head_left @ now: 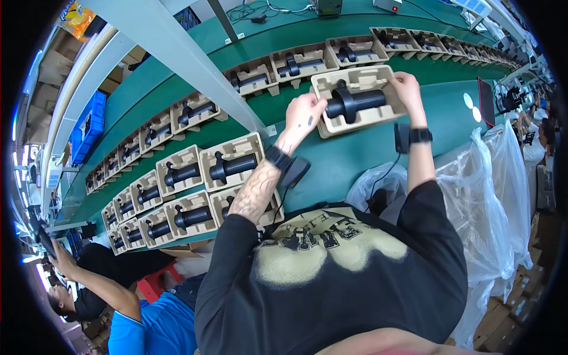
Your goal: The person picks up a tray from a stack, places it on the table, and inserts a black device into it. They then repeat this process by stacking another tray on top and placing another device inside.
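Between my hands is a tan moulded-pulp tray (362, 124), lifted over the green bench and slightly tilted. In it lies a black cylindrical device (368, 100) with a wide collar and a small knob. My left hand (305, 113) has its fingers closed on the tray's left edge. At the upper right corner, my right hand (407, 90) grips the rim, fingertips partly hidden behind the wall. Each wrist wears a black strap with a small box and cable. Under my left forearm sits a similar tray (258, 142) holding a matching black device (234, 168).
Several filled trays stand in two rows at left, and a line of them runs along the conveyor (284, 89). A grey metal post (195, 71) slants across the left. Clear plastic bags (482, 201) hang at right. A co-worker in a blue shirt (157, 325) is at lower left.
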